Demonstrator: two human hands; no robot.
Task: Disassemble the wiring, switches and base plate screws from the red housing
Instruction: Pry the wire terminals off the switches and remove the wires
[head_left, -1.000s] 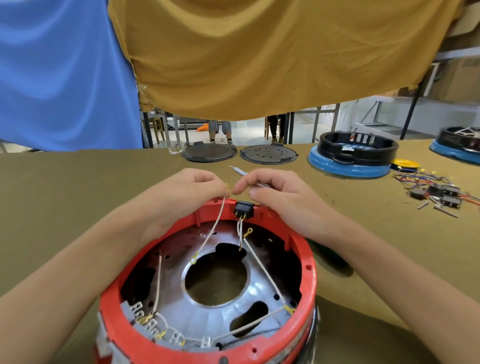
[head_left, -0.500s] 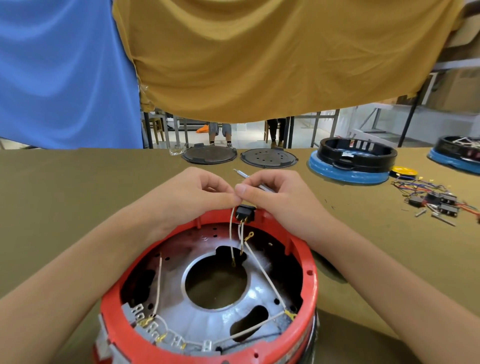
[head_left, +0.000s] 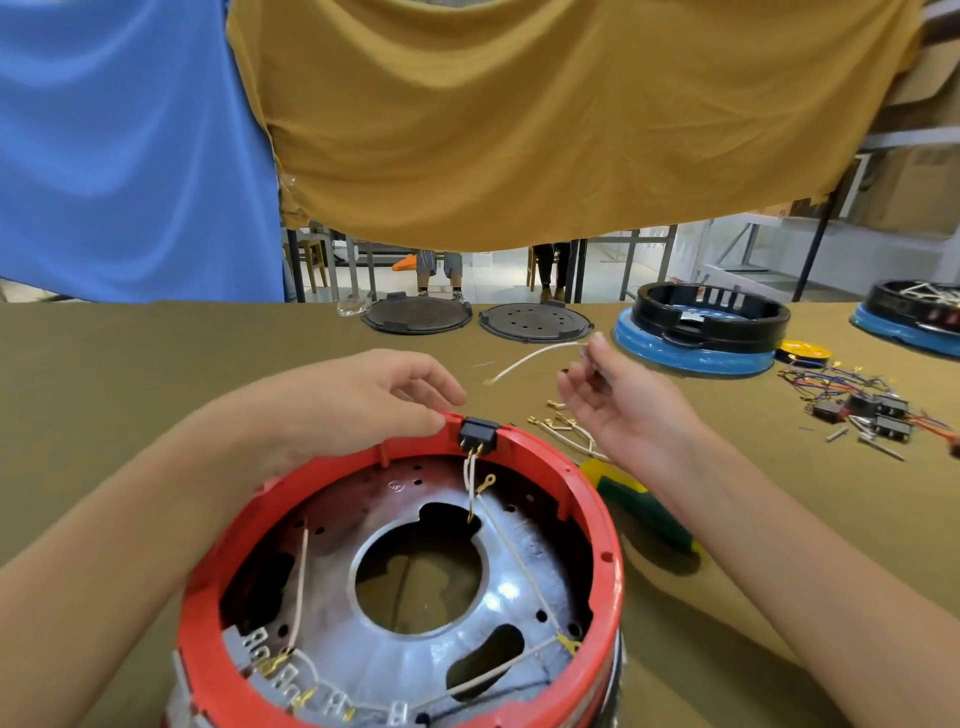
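Your left hand rests on the far rim of the red housing, fingers loosely curled and holding nothing, fingertips just left of the black rocker switch. Your right hand is raised above the table to the right of the switch, palm turned inward, wrist bent back, pinching one end of a loose white wire between thumb and fingertips; the free end droops to the left. The housing sits near you at centre, open side up, with the metal base plate inside. Two white leads run down from the switch terminals, and further leads cross the plate to the grey terminal block at the near left. Treat the wire as light and limp: grip it at the terminal, not mid-length. The switch is probably a snap-fit in the rim; squeeze its body, never pull on the leads. The housing appears rigid, so brace it at the rim. Removed terminals and a green-and-yellow screwdriver handle lie just right of the housing.
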